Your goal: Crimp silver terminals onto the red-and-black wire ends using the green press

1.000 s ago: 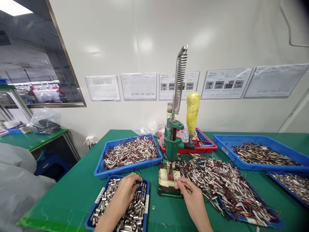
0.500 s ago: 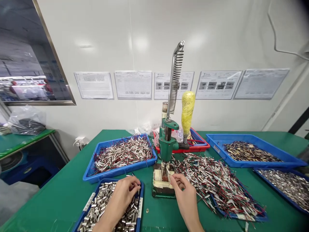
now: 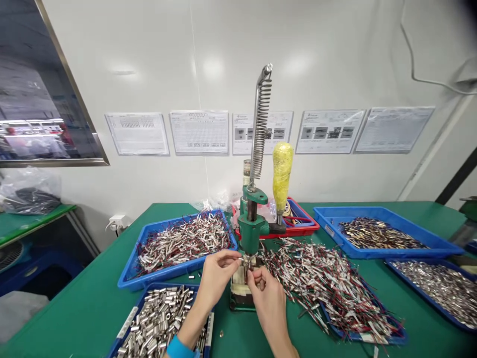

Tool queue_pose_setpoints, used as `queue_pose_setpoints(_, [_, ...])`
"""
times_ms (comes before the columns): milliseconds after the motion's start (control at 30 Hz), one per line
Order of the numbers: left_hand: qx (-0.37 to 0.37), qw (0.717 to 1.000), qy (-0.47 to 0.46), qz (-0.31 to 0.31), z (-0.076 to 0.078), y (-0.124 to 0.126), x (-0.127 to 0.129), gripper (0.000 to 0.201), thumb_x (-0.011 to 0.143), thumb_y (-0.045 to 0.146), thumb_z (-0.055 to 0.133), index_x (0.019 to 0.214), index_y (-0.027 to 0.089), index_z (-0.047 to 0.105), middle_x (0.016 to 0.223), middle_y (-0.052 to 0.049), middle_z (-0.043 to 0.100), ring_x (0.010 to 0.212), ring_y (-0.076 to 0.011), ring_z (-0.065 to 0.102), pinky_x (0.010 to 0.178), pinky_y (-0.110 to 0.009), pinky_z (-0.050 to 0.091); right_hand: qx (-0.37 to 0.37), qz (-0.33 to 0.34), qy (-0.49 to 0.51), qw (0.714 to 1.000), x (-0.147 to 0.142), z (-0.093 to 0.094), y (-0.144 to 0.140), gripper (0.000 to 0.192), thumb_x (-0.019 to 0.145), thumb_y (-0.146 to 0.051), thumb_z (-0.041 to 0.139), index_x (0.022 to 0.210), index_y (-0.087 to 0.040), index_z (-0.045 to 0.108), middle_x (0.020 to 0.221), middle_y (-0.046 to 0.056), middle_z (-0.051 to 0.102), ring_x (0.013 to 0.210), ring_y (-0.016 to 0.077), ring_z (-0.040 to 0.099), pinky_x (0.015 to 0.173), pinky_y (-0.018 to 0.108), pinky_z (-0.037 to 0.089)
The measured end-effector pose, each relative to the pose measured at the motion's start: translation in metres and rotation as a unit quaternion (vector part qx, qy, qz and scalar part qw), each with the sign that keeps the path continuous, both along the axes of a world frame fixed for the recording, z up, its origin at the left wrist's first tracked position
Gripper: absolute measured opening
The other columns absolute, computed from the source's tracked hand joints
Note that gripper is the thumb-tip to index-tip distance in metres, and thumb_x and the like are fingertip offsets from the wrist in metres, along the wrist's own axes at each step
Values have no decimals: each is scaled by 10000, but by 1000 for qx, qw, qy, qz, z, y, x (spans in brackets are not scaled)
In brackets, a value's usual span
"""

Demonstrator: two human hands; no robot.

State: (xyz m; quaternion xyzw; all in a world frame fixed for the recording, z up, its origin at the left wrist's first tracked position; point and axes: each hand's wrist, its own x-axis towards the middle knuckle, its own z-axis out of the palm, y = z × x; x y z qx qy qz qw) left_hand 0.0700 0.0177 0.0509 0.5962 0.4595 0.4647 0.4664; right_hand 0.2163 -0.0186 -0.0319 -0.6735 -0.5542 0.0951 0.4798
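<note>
A green hand press (image 3: 250,229) with a tall spring and a yellow-wrapped lever handle (image 3: 282,171) stands in front of me. Both my hands meet at its lower fixture. My left hand (image 3: 218,276) comes in from the left, thumb and index finger pinched on a small metal piece just under the ram. Lower and to the right, my right hand (image 3: 267,293) pinches something at the fixture that my fingers mostly hide. Short silvery metal sleeves (image 3: 160,315) fill a blue tray under my left forearm. White-and-red wired parts (image 3: 335,283) are heaped right of the press.
Behind the left tray, another blue tray (image 3: 130,284) holds more wired parts. A red tray (image 3: 311,229) sits behind the press. Two blue trays, one with brass-coloured pieces (image 3: 380,232) and one with silvery pieces (image 3: 439,286), stand on the right. Paper sheets (image 3: 199,132) hang on the wall.
My left hand has moved from above the tray of metal sleeves up and right to the press. My right hand remains at the fixture. The view has shifted slightly.
</note>
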Motion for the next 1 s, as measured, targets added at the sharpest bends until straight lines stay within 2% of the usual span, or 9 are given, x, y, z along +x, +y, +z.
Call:
queue_pose_setpoints(167, [37, 999, 10, -11, -2, 7, 9, 212, 791, 319, 723, 877, 128, 754, 773, -52, 754, 707, -163, 654, 669, -262, 507, 33, -3, 6, 999, -2, -13, 4, 378, 935, -517, 525, 695, -234, 594, 605, -19, 622, 509, 137, 504, 528, 244, 348])
queue_pose_setpoints(300, [83, 996, 26, -21, 2, 7, 8, 205, 800, 243, 686, 984, 156, 659, 876, -26, 736, 724, -141, 632, 682, -258, 494, 43, 2, 11, 999, -2, -18, 5, 351, 934, -486, 552, 694, -231, 580, 616, -23, 621, 522, 132, 492, 532, 238, 342])
queue_pose_setpoints(433, [105, 991, 73, -41, 6, 8, 10, 275, 803, 199, 652, 1067, 182, 576, 849, 8, 715, 687, -124, 594, 658, -252, 440, 50, 3, 18, 999, -3, -16, 5, 322, 932, -447, 559, 698, -228, 586, 615, -27, 612, 528, 130, 489, 541, 233, 350])
queue_pose_setpoints(567, [102, 991, 71, -54, 6, 10, 18, 258, 815, 206, 630, 1065, 180, 567, 859, 18, 674, 680, -113, 557, 644, -244, 412, 55, -1, 25, 998, -3, -14, 5, 328, 923, -454, 571, 683, -230, 576, 595, -33, 592, 528, 130, 491, 539, 233, 348])
queue_pose_setpoints(733, [119, 987, 105, -30, 5, 9, 25, 230, 792, 177, 604, 1021, 187, 595, 762, 53, 597, 649, -113, 519, 630, -240, 395, 41, 12, 30, 999, -2, -16, 4, 299, 928, -434, 585, 707, -232, 573, 627, -36, 613, 554, 128, 507, 562, 226, 358])
queue_pose_setpoints(867, [123, 983, 129, -34, 4, 7, 21, 192, 803, 187, 598, 993, 198, 628, 788, 39, 599, 749, -146, 572, 688, -253, 416, 34, 15, 37, 999, -2, -15, 3, 304, 935, -436, 583, 709, -234, 568, 640, -37, 620, 557, 126, 505, 565, 225, 358])
queue_pose_setpoints(1000, [120, 983, 130, -38, -3, 8, 17, 180, 790, 205, 643, 964, 190, 689, 1059, -33, 633, 968, -196, 599, 780, -281, 449, 39, 14, 38, 998, -2, -14, 4, 310, 929, -434, 589, 694, -234, 559, 618, -42, 601, 545, 123, 490, 554, 228, 349])
